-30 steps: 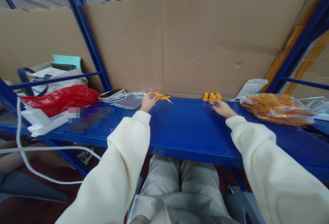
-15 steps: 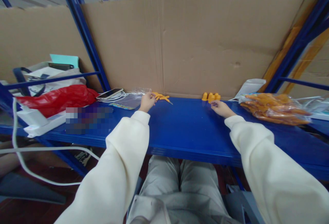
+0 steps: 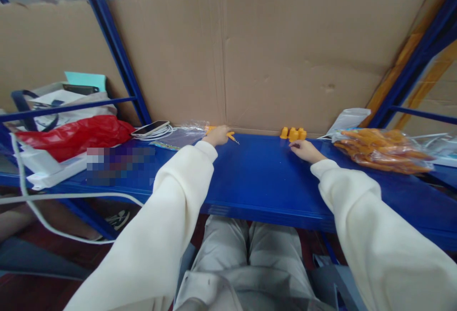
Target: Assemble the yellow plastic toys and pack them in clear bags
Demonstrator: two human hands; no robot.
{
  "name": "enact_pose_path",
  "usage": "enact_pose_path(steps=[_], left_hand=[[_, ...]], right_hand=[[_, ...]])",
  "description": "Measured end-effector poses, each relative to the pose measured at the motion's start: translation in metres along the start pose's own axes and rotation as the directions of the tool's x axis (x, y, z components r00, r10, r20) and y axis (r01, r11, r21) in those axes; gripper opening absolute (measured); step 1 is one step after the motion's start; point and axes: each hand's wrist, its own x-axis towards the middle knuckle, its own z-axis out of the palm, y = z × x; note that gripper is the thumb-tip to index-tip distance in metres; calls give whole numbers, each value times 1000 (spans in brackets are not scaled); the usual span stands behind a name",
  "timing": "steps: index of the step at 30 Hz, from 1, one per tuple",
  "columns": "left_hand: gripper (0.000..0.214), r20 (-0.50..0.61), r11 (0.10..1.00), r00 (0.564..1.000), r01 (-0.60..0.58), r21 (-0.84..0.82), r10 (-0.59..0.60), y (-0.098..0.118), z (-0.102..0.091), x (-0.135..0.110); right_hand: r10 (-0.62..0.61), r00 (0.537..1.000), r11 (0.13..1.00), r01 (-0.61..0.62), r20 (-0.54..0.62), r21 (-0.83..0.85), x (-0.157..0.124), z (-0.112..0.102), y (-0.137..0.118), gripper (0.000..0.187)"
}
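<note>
My left hand (image 3: 218, 136) reaches over small orange plastic pieces by the cardboard. Just past its fingertips lies an orange piece (image 3: 231, 135) with a thin metal spiral (image 3: 235, 141), like a corkscrew. The hand covers part of these pieces, and its finger grip is hidden. Lower right of a group of orange bell-shaped plastic pieces (image 3: 293, 134), my right hand (image 3: 303, 150) rests close to the blue shelf (image 3: 260, 173). Its fingers are curled together; whatever is between them is too small to make out.
A clear plastic bag (image 3: 182, 135) and a phone (image 3: 153, 129) with a white cable lie left of my left hand. Farther left are a red bag (image 3: 78, 135) and a white power strip (image 3: 60, 170). Bagged orange parts (image 3: 382, 149) lie right. Cardboard (image 3: 278, 58) walls the back.
My left hand has moved right and over the orange pieces, covering more of them. My right hand has drawn slightly away from the bell-shaped pieces, toward the lower left.
</note>
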Motion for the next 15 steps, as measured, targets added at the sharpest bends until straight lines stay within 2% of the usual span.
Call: enact_pose_path(steps=[6,11,15], left_hand=[[26,84,978,995,38,204,-56,7,6,21],[26,43,976,980,190,105,-195,8,23,22],[17,19,976,978,206,68,-207,8,23,24]], right_hand=[[-1,1000,1000,1,29,-8,0,-1,-4,21],[-33,999,999,33,30,3,2,1,-5,20],[-57,998,998,57,21,9,3,1,-5,18]])
